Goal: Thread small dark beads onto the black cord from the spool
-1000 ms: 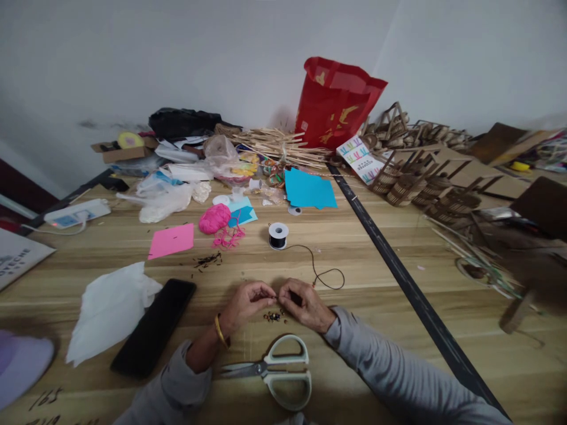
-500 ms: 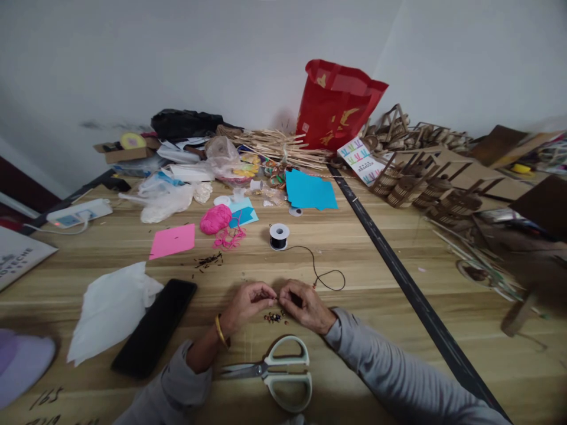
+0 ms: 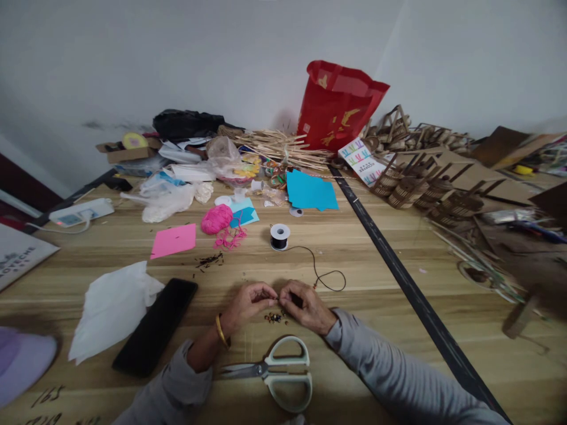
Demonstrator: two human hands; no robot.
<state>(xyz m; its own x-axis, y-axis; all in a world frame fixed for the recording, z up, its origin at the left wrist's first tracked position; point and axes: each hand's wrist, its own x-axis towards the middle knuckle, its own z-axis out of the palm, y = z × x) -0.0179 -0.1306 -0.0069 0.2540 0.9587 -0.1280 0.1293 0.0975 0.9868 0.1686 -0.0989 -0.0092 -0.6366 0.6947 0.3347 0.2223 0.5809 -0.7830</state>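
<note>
My left hand [image 3: 251,304], with a gold bracelet at the wrist, pinches something too small to make out. Fingertip to fingertip with it, my right hand [image 3: 306,304] is closed at the end of a black cord [image 3: 315,260]. The cord loops on the table behind my right hand and runs back to a white-rimmed spool [image 3: 280,236]. Small brown and dark beads [image 3: 275,318] lie in a little pile just below my fingertips. Scissors [image 3: 270,370] with pale handles rest nearer to me, blades pointing left.
At the left are a black phone [image 3: 155,327], white tissue [image 3: 110,307] and pink paper [image 3: 173,241]. Pink yarn [image 3: 217,219] and blue sheets [image 3: 312,190] lie farther back, before a red bag [image 3: 339,106]. Small woven baskets [image 3: 405,189] stand at the right.
The view has shifted very slightly. Both hands hold nearly the same pose and place.
</note>
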